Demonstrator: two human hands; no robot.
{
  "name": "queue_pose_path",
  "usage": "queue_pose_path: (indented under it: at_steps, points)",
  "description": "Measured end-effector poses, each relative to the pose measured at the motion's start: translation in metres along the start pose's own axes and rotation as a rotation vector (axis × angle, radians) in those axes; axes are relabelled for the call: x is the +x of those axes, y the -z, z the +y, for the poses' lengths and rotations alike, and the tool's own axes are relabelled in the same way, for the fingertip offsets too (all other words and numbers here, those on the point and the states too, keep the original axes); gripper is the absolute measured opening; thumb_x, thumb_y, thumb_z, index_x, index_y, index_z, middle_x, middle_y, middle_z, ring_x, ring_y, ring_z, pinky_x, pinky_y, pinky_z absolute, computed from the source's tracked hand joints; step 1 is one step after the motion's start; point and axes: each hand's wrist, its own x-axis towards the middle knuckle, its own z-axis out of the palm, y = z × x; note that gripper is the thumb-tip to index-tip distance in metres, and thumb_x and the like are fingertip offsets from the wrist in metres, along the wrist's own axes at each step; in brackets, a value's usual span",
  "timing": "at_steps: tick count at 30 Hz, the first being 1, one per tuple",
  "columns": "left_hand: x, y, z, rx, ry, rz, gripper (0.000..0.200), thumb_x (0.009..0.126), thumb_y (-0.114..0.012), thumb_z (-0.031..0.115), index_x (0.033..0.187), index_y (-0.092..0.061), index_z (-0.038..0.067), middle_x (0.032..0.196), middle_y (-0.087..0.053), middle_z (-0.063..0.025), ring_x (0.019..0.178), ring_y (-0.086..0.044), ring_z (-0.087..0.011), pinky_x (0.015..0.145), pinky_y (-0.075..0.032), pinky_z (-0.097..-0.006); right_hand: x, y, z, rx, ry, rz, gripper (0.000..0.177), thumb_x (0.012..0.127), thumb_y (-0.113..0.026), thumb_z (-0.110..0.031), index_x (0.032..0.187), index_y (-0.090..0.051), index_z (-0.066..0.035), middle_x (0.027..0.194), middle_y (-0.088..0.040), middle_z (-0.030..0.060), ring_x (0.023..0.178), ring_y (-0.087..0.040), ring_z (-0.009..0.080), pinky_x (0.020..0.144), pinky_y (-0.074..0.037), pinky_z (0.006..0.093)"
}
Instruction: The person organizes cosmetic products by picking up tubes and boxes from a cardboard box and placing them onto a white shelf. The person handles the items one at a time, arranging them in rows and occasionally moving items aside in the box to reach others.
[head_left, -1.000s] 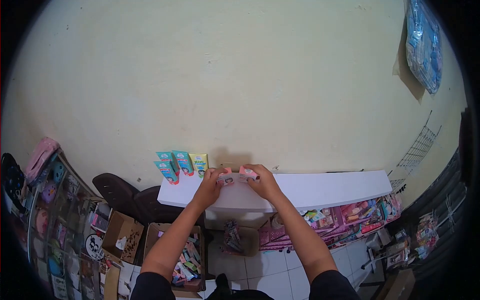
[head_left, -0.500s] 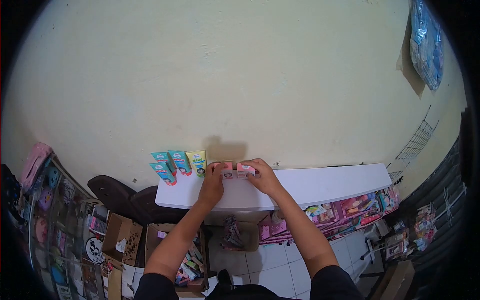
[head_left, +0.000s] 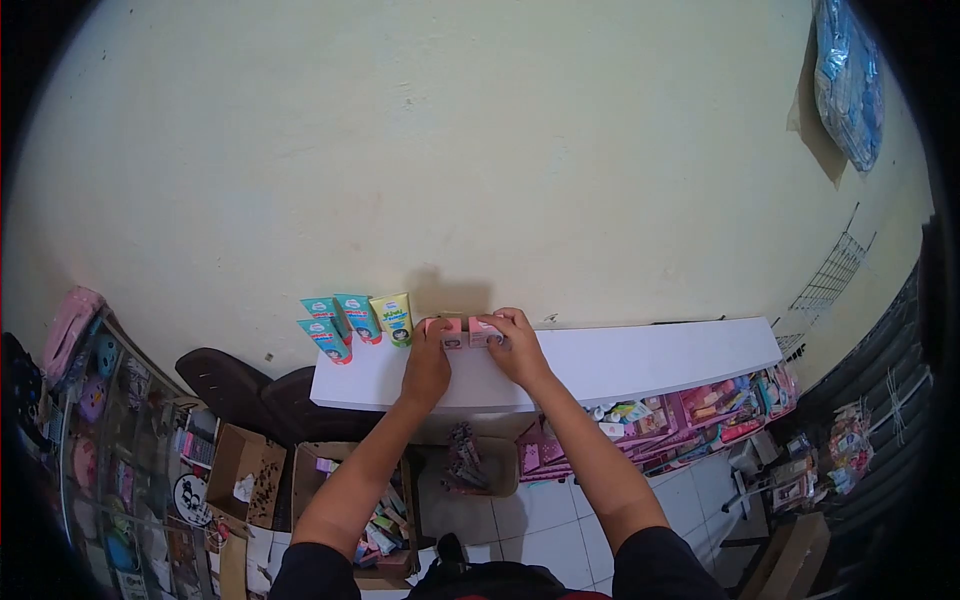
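Note:
My left hand (head_left: pixel 427 368) is closed on a small pink box (head_left: pixel 452 336) standing on the white shelf (head_left: pixel 640 360). Close beside it, with a narrow gap between, stands a second small pink box (head_left: pixel 482 332). My right hand (head_left: pixel 520 352) grips that one from its right side, fingers behind and thumb at the front. Just left of my left hand a yellow tube (head_left: pixel 394 318) stands upright. Several teal tubes with red caps, one being the front teal tube (head_left: pixel 327 338), stand at the shelf's left end.
Below the shelf are a cardboard box (head_left: pixel 300 490) of packaged goods, a bin (head_left: pixel 505 465) and pink racks (head_left: pixel 640 425) of small products. A glass display case (head_left: pixel 100 450) stands left, dark chairs (head_left: pixel 220 385) behind the box. A wire grid (head_left: pixel 832 272) leans at the right.
My right hand has shifted slightly left and back with its pink box, bringing it a little nearer the other. My left hand stays on its box. The whole view has shifted slightly.

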Motion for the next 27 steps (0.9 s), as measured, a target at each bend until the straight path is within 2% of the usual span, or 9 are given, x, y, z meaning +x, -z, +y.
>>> queue_pose_path:
  at_steps: [2, 5, 11, 14, 18, 20, 22, 24, 27]
  points:
    - [0.0, -0.001, 0.0, 0.011, -0.001, 0.012, 0.039, 0.088, -0.048, -0.012, 0.123, -0.051, 0.003, 0.122, -0.054, -0.0234, 0.12, -0.052, -0.0428, 0.102, -0.044, -0.0466, 0.0, -0.002, 0.002, 0.006, 0.013, 0.015, 0.047, 0.082, -0.068, 0.005, 0.126, -0.068, -0.012, 0.124, -0.054, 0.0144, 0.112, -0.059, 0.0293, 0.095, -0.051, 0.0351]
    - [-0.002, 0.002, 0.001, -0.018, 0.011, -0.02, 0.04, 0.089, -0.05, -0.01, 0.126, -0.05, 0.006, 0.127, -0.05, -0.026, 0.119, -0.052, -0.0479, 0.099, -0.047, -0.0516, -0.002, -0.002, 0.001, 0.013, 0.027, 0.028, 0.047, 0.082, -0.068, 0.005, 0.126, -0.067, -0.012, 0.125, -0.053, 0.0155, 0.113, -0.058, 0.0308, 0.095, -0.051, 0.0364]
    - [-0.016, 0.006, 0.011, 0.023, 0.002, -0.022, 0.05, 0.091, -0.054, -0.002, 0.139, -0.044, 0.007, 0.139, -0.044, -0.0322, 0.131, -0.044, -0.053, 0.108, -0.041, -0.0535, -0.009, 0.002, -0.011, -0.059, 0.063, 0.104, 0.048, 0.082, -0.07, 0.001, 0.128, -0.065, -0.01, 0.127, -0.053, 0.0183, 0.119, -0.057, 0.0338, 0.099, -0.051, 0.0384]
    - [-0.036, 0.02, 0.033, 0.004, 0.113, -0.012, 0.054, 0.09, -0.06, 0.003, 0.142, -0.043, 0.006, 0.144, -0.041, -0.0328, 0.136, -0.039, -0.0523, 0.112, -0.038, -0.0519, -0.026, 0.011, -0.023, -0.091, 0.075, 0.189, 0.046, 0.083, -0.071, -0.002, 0.128, -0.065, -0.009, 0.128, -0.053, 0.0195, 0.119, -0.057, 0.0357, 0.102, -0.049, 0.0398]
    - [-0.078, 0.05, 0.061, 0.015, 0.098, 0.015, 0.053, 0.089, -0.066, 0.006, 0.139, -0.047, 0.001, 0.142, -0.045, -0.0297, 0.134, -0.044, -0.0471, 0.111, -0.04, -0.0476, -0.061, 0.022, -0.037, 0.032, -0.049, 0.189, 0.044, 0.083, -0.072, -0.005, 0.126, -0.065, -0.005, 0.126, -0.056, 0.0199, 0.12, -0.057, 0.0363, 0.104, -0.047, 0.0402]
    - [-0.1, 0.063, 0.066, 0.005, 0.117, 0.036, 0.052, 0.089, -0.067, 0.007, 0.137, -0.049, 0.0, 0.14, -0.049, -0.0281, 0.132, -0.048, -0.0448, 0.11, -0.04, -0.0462, -0.076, 0.022, -0.038, 0.035, -0.012, 0.173, 0.042, 0.084, -0.071, -0.005, 0.125, -0.065, -0.004, 0.123, -0.059, 0.0194, 0.118, -0.059, 0.0346, 0.099, -0.05, 0.0398]
    - [-0.12, 0.075, 0.068, -0.129, 0.276, 0.06, 0.049, 0.089, -0.069, 0.007, 0.135, -0.053, 0.0, 0.135, -0.055, -0.0239, 0.128, -0.054, -0.0388, 0.109, -0.041, -0.0432, -0.093, 0.025, -0.05, 0.159, -0.094, 0.151, 0.04, 0.085, -0.07, -0.005, 0.124, -0.065, -0.004, 0.123, -0.061, 0.0176, 0.115, -0.061, 0.0317, 0.093, -0.053, 0.0392]
    - [-0.15, 0.083, 0.058, -0.263, 0.359, 0.116, 0.044, 0.093, -0.067, 0.007, 0.134, -0.053, 0.001, 0.129, -0.061, -0.0158, 0.125, -0.057, -0.0252, 0.106, -0.043, -0.0377, -0.109, 0.021, -0.052, 0.183, -0.095, 0.097, 0.038, 0.086, -0.068, -0.003, 0.124, -0.065, -0.004, 0.12, -0.063, 0.0156, 0.111, -0.064, 0.0288, 0.088, -0.055, 0.038]
    - [-0.178, 0.117, 0.079, -0.357, 0.502, 0.164, 0.044, 0.095, -0.064, 0.004, 0.137, -0.051, 0.003, 0.127, -0.063, -0.0135, 0.124, -0.058, -0.0211, 0.106, -0.044, -0.0353, -0.13, 0.016, -0.063, 0.304, -0.055, 0.024, 0.035, 0.088, -0.067, -0.002, 0.123, -0.065, -0.003, 0.115, -0.066, 0.014, 0.106, -0.066, 0.0264, 0.087, -0.055, 0.0362]
